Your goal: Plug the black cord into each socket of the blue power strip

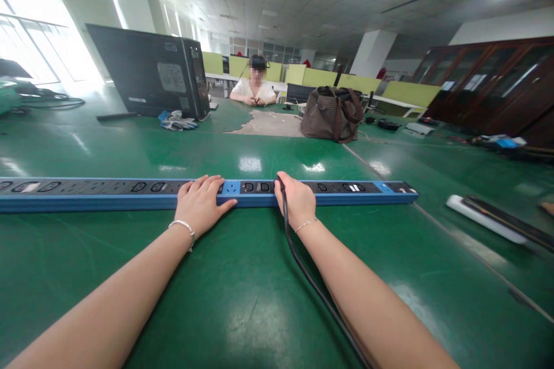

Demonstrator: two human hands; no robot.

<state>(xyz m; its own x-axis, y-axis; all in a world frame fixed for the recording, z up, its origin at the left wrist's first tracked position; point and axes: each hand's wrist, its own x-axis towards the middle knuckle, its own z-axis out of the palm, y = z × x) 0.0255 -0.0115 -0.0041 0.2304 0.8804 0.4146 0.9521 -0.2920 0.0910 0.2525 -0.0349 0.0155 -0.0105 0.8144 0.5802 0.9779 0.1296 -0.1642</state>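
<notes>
A long blue power strip (255,200) with a black socket face lies across the green table, running out of view at the left. My left hand (199,203) grips it from above, its fingers over the socket face and its thumb along the front side, next to a blue socket (232,187). Closed round the end of a black power cord (298,262), my right hand (298,199) rests at the strip's sockets right of the middle. The cord's plug is hidden under the fingers, so how far it sits in a socket cannot be seen. The cord trails down along my right forearm.
A black computer case (147,72) and blue-white gloves (177,121) are at the back left. A brown bag (331,115) stands behind the strip. On the right lies a white bar-shaped object (487,220) with a black piece over it. Another person (253,89) sits across the table.
</notes>
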